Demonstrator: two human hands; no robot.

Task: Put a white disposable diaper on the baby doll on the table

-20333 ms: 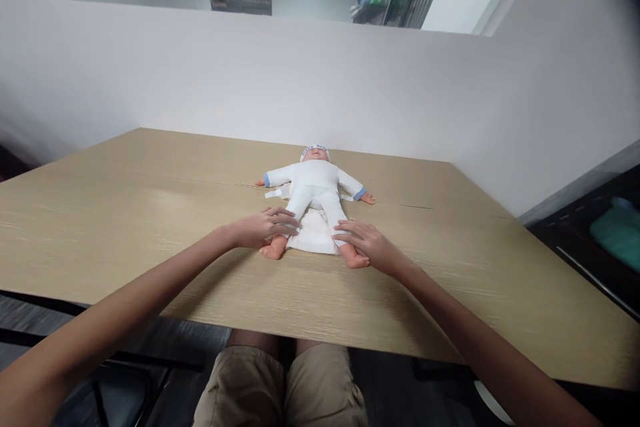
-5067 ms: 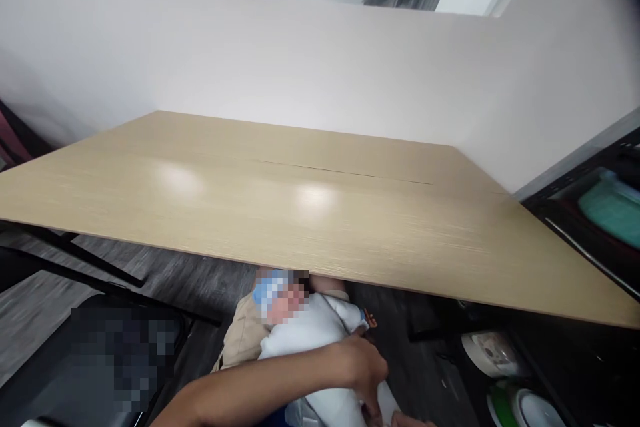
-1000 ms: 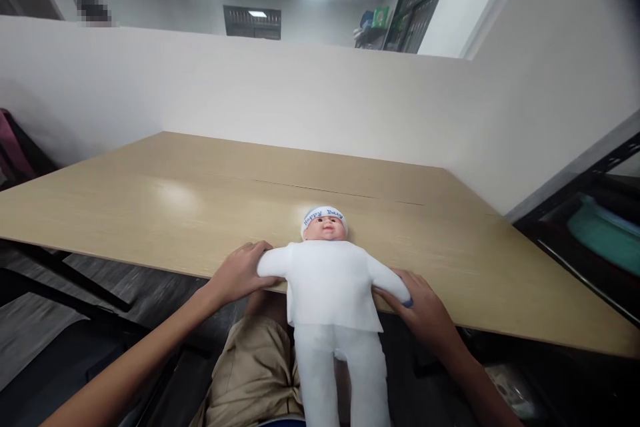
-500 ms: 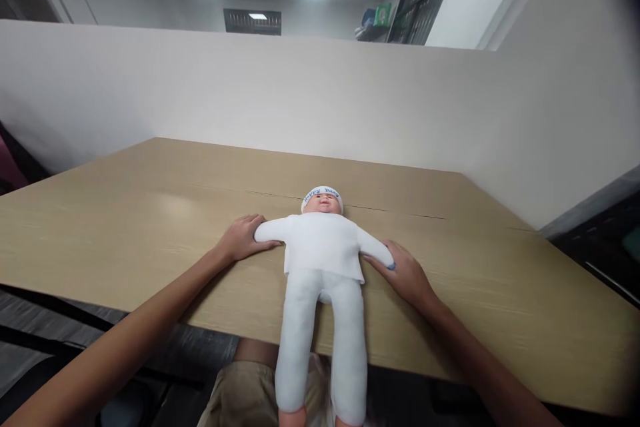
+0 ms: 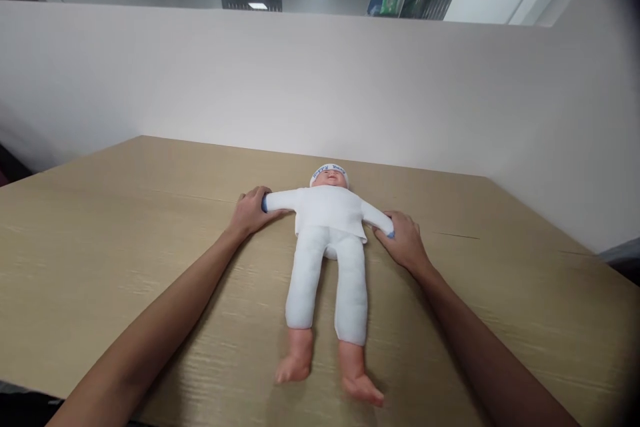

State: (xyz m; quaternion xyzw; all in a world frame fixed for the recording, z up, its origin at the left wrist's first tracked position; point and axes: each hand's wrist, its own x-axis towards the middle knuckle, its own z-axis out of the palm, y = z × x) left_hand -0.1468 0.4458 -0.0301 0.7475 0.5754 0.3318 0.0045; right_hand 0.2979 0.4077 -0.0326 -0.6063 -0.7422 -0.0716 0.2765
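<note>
Doll (image 5: 330,210) now shifted fully onto the table (image 5: 150,213), face-up, legs (image 5: 305,277) apart, left hand (image 5: 251,211) clasped around one sleeved forearm (image 5: 281,200), right hand (image 5: 404,240) clasped around the other.

Slim forearms (image 5: 173,307) — bare as far as seen; left hand (image 5: 250,211), right hand (image 5: 405,240) — bare, narrow-wristed
</note>
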